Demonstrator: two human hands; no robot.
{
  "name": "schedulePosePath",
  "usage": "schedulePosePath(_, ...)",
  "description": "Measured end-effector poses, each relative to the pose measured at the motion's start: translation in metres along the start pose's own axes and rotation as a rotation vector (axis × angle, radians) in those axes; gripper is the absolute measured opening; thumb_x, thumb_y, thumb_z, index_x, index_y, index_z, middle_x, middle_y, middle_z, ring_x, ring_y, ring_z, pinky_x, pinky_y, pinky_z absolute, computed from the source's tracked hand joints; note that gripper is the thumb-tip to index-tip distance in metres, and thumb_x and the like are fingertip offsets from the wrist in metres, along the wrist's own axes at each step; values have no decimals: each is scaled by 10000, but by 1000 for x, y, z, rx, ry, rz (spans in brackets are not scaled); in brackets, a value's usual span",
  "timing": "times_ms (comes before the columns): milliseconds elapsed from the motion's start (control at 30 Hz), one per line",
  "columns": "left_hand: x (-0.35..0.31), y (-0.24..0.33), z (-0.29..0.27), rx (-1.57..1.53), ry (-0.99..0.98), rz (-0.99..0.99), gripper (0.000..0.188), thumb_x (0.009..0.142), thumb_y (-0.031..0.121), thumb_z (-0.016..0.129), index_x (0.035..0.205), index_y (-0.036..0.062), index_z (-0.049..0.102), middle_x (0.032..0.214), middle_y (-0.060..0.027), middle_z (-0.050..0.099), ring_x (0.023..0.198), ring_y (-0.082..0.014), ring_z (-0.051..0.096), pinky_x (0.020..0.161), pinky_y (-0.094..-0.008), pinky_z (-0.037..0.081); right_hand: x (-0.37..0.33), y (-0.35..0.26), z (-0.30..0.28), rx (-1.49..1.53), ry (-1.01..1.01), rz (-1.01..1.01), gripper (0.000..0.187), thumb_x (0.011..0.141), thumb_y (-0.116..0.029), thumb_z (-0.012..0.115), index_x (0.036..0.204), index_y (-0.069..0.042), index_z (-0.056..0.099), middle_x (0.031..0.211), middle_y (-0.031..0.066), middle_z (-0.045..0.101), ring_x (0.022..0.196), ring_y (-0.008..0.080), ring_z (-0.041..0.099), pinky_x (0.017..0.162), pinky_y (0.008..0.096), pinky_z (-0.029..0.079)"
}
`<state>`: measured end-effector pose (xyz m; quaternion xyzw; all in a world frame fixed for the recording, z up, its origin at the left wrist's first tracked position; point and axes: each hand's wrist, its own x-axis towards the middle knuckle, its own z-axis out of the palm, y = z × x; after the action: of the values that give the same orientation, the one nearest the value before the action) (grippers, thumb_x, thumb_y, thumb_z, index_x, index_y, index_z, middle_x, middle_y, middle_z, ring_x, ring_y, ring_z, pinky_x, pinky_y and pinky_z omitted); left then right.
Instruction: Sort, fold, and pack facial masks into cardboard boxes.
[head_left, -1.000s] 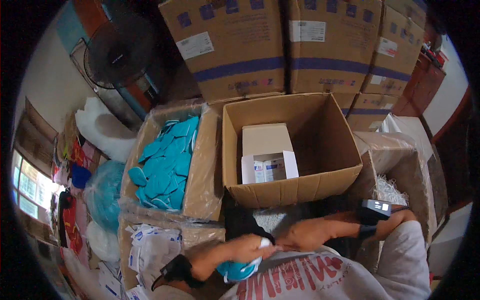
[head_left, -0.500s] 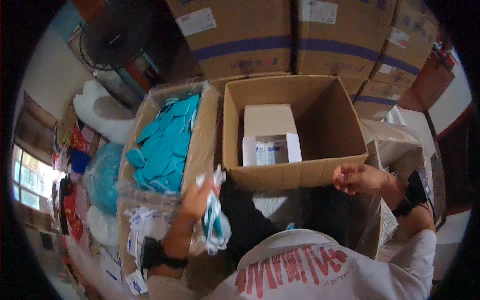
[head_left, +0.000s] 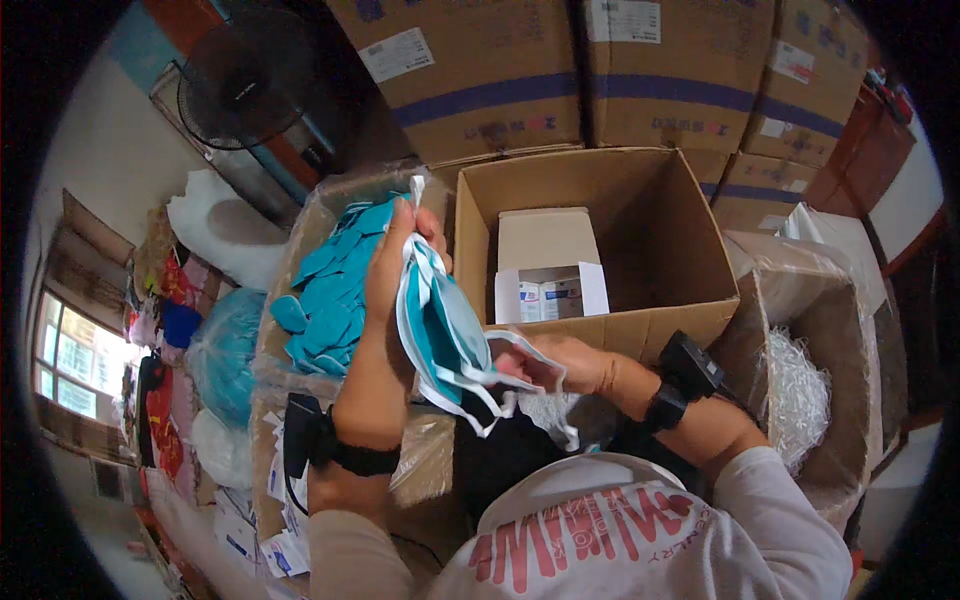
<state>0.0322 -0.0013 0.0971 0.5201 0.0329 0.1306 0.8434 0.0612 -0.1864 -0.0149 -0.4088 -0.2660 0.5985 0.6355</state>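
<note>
Left hand (head_left: 400,262): raised in front of the chest, fingers (head_left: 428,225) clamped on the upper edge of a stack of teal face masks (head_left: 440,335) with white straps; a black band with a small device is worn on the wrist.

Right hand (head_left: 555,362): held just beside the lower end of the stack, fingers closed on the white straps (head_left: 520,385) that hang from it; a black wrist device (head_left: 685,372) is strapped on.

Stack of teal face masks: held upright between both hands, above the lap and just in front of the open cardboard box.

Open cardboard box (head_left: 650,225): set directly ahead; a small white carton (head_left: 548,262) with raised flaps is seen inside, against the left wall.

Plastic-lined box (head_left: 300,300), to the left: filled with loose teal masks (head_left: 330,285).

Plastic-lined box (head_left: 840,330), to the right: white shredded filler (head_left: 795,385) is contained.

Behind: taped cardboard cases (head_left: 560,70) are stacked; a black fan (head_left: 235,80) stands at upper left.

Lower left: small printed packets (head_left: 275,545) are piled.
</note>
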Motion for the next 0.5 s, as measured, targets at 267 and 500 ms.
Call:
schedulePosePath(267,6,14,-12,-115,158,-4,315,934,356,359,786,108,483,532,28,375,457,-74,303,420,-224,248,1,31,6,438,-168,96,647,854,-590,300,1084,-23,512,748,-31,408,688,88,387,615,195,339)
schedulePosePath(500,9,15,-27,-349,73,-23,304,923,363,387,809,105,501,558,26,424,461,-74,318,424,-217,274,-3,28,14,-105,-213,-67,254,892,-282,496,1021,-69,544,786,-55,504,691,33,421,607,181,357)
